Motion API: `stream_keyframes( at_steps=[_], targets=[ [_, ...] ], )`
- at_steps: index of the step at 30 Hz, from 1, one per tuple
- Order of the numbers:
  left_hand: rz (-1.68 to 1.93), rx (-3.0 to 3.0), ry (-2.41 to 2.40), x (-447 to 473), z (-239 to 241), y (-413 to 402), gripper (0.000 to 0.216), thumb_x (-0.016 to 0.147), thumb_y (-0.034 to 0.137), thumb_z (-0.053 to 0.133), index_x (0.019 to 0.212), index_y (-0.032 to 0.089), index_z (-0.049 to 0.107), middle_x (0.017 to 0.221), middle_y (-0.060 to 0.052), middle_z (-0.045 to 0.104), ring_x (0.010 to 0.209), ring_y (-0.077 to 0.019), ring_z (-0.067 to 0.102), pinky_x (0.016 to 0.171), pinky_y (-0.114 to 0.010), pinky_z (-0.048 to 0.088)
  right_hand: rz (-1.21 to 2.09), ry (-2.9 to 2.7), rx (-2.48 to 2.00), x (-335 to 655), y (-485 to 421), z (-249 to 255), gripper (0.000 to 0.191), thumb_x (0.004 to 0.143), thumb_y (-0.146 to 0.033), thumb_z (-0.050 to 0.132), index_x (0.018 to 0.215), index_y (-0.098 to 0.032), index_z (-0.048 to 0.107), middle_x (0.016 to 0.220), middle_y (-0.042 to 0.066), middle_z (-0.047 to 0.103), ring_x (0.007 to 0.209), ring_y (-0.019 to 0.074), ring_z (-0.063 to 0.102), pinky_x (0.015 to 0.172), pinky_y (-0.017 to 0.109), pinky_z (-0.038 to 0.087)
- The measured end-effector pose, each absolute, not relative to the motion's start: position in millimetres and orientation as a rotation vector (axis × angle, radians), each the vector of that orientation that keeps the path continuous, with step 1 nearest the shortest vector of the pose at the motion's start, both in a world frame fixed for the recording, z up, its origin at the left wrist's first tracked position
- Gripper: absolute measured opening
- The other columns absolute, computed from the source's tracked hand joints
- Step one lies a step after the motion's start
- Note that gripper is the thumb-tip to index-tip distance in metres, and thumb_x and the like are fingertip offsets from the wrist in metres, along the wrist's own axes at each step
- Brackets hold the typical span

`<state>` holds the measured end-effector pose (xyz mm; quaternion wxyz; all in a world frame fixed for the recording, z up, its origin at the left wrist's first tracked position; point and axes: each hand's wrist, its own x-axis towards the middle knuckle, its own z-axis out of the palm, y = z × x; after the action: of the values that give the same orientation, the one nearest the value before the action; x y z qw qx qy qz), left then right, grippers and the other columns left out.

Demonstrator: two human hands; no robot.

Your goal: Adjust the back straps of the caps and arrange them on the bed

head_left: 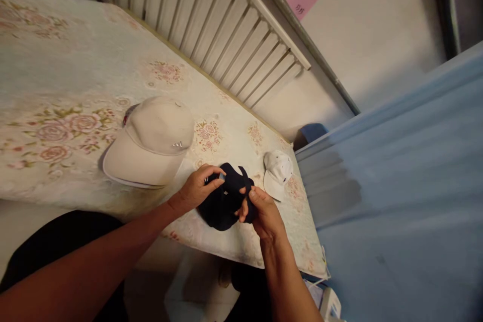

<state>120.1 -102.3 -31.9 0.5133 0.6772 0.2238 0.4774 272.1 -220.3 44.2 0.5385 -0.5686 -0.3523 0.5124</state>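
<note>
Dark cap [216,213]: sat over the flowered cloth [86,55], close to the person's edge, probably for easy reach.
Left hand [198,187]: thumb and finger pinched a small grey piece [222,176], seemingly steadying that side.
Right hand [265,212]: thumb and fingers closed on the strap [245,177], its tip free.
Beige cap [158,128], white cap [278,167]: lay either side, apparently leaving working room.

One head-worn camera looks forward and steeply down, tilted sideways, over the nearby table [94,65].
</note>
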Motion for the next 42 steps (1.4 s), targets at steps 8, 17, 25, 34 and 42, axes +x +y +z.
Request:
stream_keyframes(
  at_steps=[8, 17, 25, 34, 42],
  targets=[
    [0.866, 1.018, 0.283, 118, -31, -92, 0.022, 0.084, 0.038, 0.059, 0.091, 0.017, 0.061, 0.079, 0.001, 0.056, 0.074, -0.0122, 0.05, 0.069, -0.024, 0.039, 1.202, -0.738, -1.319, 268, -223, 49, 0.018, 0.066, -0.026, 0.078, 0.075, -0.014, 0.067, 0.092, 0.007, 0.073, 0.063, 0.0126, 0.067, 0.061, 0.024, 0.055],
    [0.729, 0.86, 0.103, 119, -33, -95, 0.024, 0.084, 0.037, 0.061, 0.094, 0.016, 0.06, 0.08, 0.0, 0.054, 0.073, -0.0109, 0.049, 0.067, -0.023, 0.036, 1.082, -0.757, -1.271, 268, -207, 45, 0.016, 0.074, -0.031, 0.07, 0.078, -0.017, 0.064, 0.05, -0.005, 0.058, 0.038, 0.0063, 0.045, 0.05, 0.024, 0.048],
    [0.741, 0.894, 0.154, 120, -35, -93, 0.022, 0.084, 0.035, 0.062, 0.094, 0.016, 0.062, 0.078, 0.001, 0.055, 0.073, -0.0108, 0.049, 0.07, -0.024, 0.036, 1.04, -0.78, -1.542, 267, -203, 40, 0.027, 0.071, -0.041, 0.071, 0.069, -0.017, 0.059, 0.072, 0.004, 0.07, 0.067, 0.0123, 0.064, 0.059, 0.021, 0.046],
    [0.748, 0.924, 0.23, 123, -40, -94, 0.019, 0.081, 0.034, 0.065, 0.09, 0.018, 0.064, 0.08, 0.002, 0.057, 0.075, -0.0105, 0.049, 0.072, -0.023, 0.036, 1.407, -0.883, -1.441, 259, -221, 34, 0.027, 0.07, -0.04, 0.073, 0.072, -0.015, 0.063, 0.075, 0.006, 0.071, 0.059, 0.0111, 0.061, 0.058, 0.023, 0.046],
    [0.715, 0.794, 0.126, 122, -35, -98, 0.02, 0.082, 0.035, 0.063, 0.086, 0.016, 0.059, 0.077, 0.001, 0.054, 0.069, -0.0109, 0.053, 0.067, -0.024, 0.039, 1.292, -0.792, -1.298, 265, -212, 17, 0.019, 0.072, -0.034, 0.072, 0.075, -0.017, 0.064, 0.049, -0.004, 0.056, 0.051, 0.009, 0.049, 0.054, 0.021, 0.035]
  ],
)
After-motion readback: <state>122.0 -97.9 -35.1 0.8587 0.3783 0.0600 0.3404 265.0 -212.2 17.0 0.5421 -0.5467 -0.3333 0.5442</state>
